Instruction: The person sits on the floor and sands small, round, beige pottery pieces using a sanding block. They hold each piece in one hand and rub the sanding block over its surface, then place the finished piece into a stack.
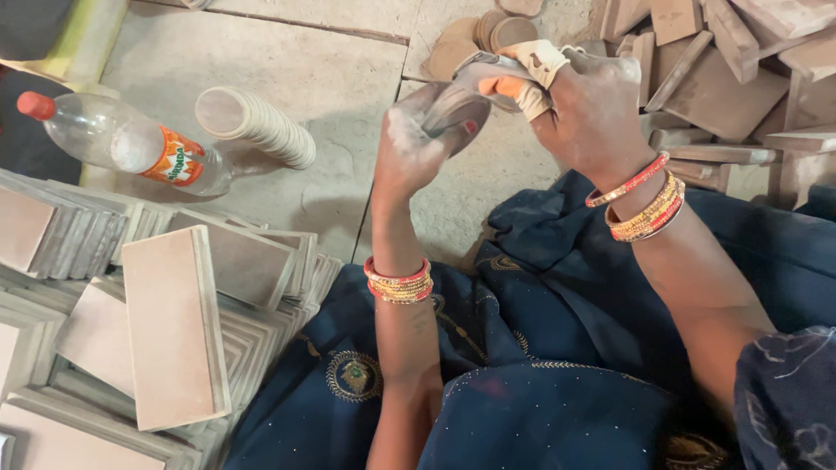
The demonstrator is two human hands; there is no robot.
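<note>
My left hand (416, 144), dusty with pale powder, grips a round flat disc (453, 103) by its lower edge. My right hand (585, 103) presses a folded piece of grey abrasive sheet (488, 68) against the top of that disc; its thumb and a finger are wrapped in cloth tape. Both wrists wear red and gold bangles. The hands meet above the stone floor, over my dark blue lap.
A row of stacked pale discs (257, 122) lies on the floor beside a clear plastic bottle (122, 139) with a red cap. Stacks of rectangular wooden pieces (174, 326) fill the left. More discs (488, 35) and wooden blocks (723, 78) lie at the top right.
</note>
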